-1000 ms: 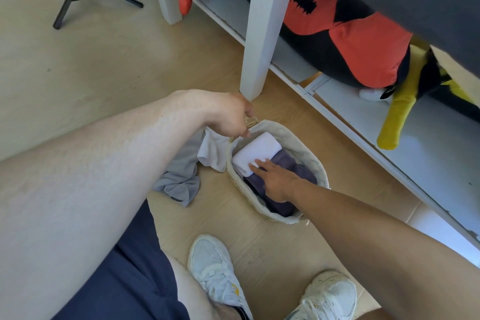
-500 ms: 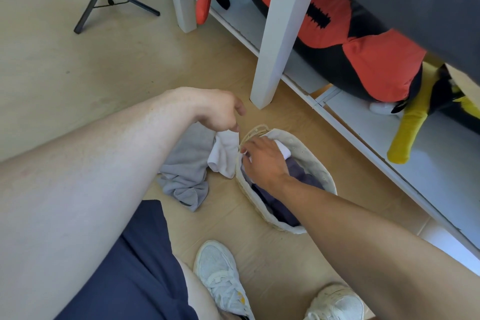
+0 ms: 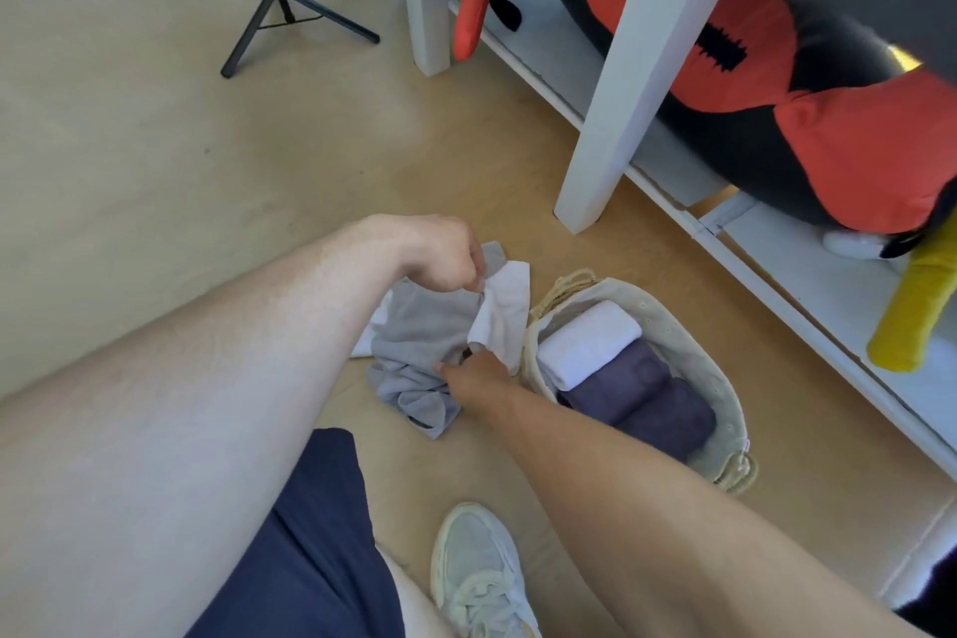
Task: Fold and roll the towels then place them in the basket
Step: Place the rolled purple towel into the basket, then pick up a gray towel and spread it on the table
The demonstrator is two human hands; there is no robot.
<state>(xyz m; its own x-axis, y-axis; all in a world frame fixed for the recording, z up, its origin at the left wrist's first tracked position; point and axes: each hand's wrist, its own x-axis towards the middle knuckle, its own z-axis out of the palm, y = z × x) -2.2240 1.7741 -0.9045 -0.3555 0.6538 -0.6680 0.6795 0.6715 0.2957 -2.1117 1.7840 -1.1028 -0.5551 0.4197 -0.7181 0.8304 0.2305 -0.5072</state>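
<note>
At frame centre, left hand (image 3: 445, 257) pinches a white towel (image 3: 505, 313); right hand (image 3: 474, 373) grips the grey towel (image 3: 419, 326) on the floor, beside the basket (image 3: 720, 378) holding rolled towels (image 3: 621, 373)

The wooden floor (image 3: 155, 171) carries a basket (image 3: 725, 404), loose towels (image 3: 414, 326), a tripod (image 3: 279, 10) and table legs (image 3: 616, 119)
</note>
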